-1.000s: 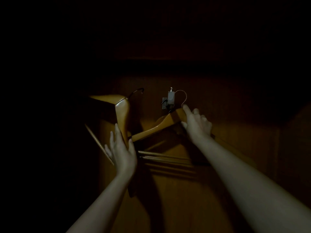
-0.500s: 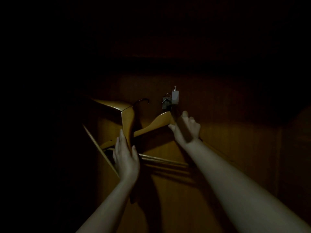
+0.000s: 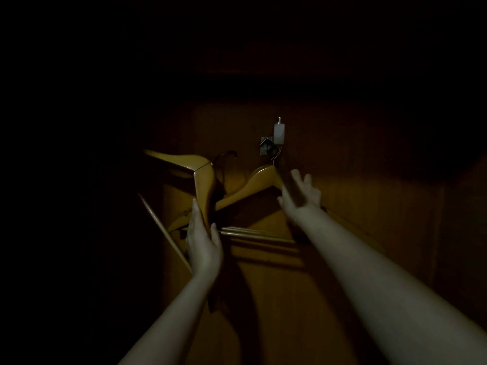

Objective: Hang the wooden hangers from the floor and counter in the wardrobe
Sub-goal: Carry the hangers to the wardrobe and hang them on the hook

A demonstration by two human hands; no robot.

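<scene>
My right hand (image 3: 300,193), fingers now spread, leaves the hanger (image 3: 253,185) on the centre hook (image 3: 278,133); my left hand (image 3: 203,241) pinches the next hanger (image 3: 203,180).

Left hand (image 3: 203,245) gripping tilted hanger (image 3: 202,184), hung hanger (image 3: 249,185) on wall hook (image 3: 278,133), right hand (image 3: 300,193) spread beside

No legible text, too dark.

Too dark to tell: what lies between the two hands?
Head view: sloping arm and crossbar of the hooked hanger, between the left hand gripping another hanger and the right hand.
</scene>
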